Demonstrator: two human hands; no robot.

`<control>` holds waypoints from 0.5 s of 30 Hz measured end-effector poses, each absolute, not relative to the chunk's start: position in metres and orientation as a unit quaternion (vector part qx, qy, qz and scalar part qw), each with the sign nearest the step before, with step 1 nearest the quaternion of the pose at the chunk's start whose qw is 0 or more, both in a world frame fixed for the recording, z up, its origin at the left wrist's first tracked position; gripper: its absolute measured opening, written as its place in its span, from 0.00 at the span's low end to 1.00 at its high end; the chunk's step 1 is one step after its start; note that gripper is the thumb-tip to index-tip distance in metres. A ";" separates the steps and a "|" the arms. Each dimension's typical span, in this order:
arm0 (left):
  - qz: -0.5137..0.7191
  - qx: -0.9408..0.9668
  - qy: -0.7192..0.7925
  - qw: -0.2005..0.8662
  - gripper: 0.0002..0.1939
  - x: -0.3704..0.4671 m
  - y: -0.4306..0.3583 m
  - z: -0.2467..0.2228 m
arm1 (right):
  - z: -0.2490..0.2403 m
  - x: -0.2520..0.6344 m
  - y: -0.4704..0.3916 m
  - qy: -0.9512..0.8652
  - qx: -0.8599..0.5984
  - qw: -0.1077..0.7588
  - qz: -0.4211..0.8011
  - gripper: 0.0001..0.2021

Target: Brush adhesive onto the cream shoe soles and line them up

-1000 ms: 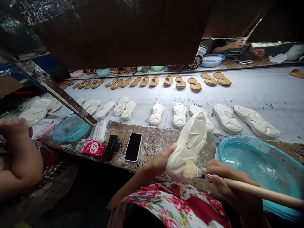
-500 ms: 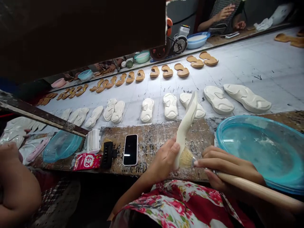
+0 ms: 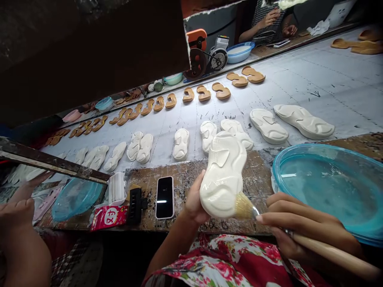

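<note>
Tabletop (image 3: pixel 191 177): scuffed wooden ledge.
Blue basin (image 3: pixel 329 187): at our right.
White sole (image 3: pixel 223 175): held above the tabletop edge, our left hand (image 3: pixel 193 201) behind it, fingers wrapped around its heel.
Brush (image 3: pixel 299 237): bristles touching the sole's heel, our right hand (image 3: pixel 302 229) fingers closed around the handle.
Phone (image 3: pixel 164 197): flat, left of the sole.

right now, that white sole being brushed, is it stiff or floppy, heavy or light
Probably fairly stiff: the white sole stands out past the left hand without drooping. Likely light, since one hand holds it up by the heel end. Its glossy face near the brush may be slippery.
</note>
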State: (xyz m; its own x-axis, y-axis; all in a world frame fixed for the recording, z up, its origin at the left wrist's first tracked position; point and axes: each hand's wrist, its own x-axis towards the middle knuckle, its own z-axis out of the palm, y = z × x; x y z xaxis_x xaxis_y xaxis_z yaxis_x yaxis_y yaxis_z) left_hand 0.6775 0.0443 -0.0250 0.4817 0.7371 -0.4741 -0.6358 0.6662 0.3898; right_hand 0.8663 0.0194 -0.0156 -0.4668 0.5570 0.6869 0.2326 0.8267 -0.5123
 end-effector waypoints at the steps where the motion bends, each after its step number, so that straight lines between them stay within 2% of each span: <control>1: 0.384 0.075 0.306 0.868 0.32 0.676 0.046 -0.030 | -0.020 0.871 0.018 -0.827 -0.255 0.466 0.184 0.13; 5: 0.306 0.069 0.268 0.911 0.32 0.670 0.056 -0.051 | -0.042 0.892 0.010 -0.715 -0.457 0.500 0.175 0.04; 7: 0.318 0.074 0.259 0.909 0.33 0.667 0.057 -0.056 | -0.052 0.908 0.009 -0.644 -0.569 0.493 0.137 0.03; 10: 0.463 0.098 0.271 0.838 0.23 0.665 0.052 -0.062 | -0.064 0.939 0.012 -0.568 -0.685 0.448 0.086 0.07; 12: 0.517 0.116 0.259 0.808 0.18 0.666 0.046 -0.071 | -0.073 0.960 0.016 -0.536 -0.740 0.398 0.083 0.11; 14: 0.473 0.113 0.234 0.842 0.18 0.669 0.042 -0.087 | -0.083 0.975 0.021 -0.525 -0.770 0.344 0.114 0.14; 15: 0.435 0.104 0.222 0.867 0.22 0.671 0.040 -0.097 | -0.088 0.981 0.023 -0.525 -0.776 0.322 0.133 0.15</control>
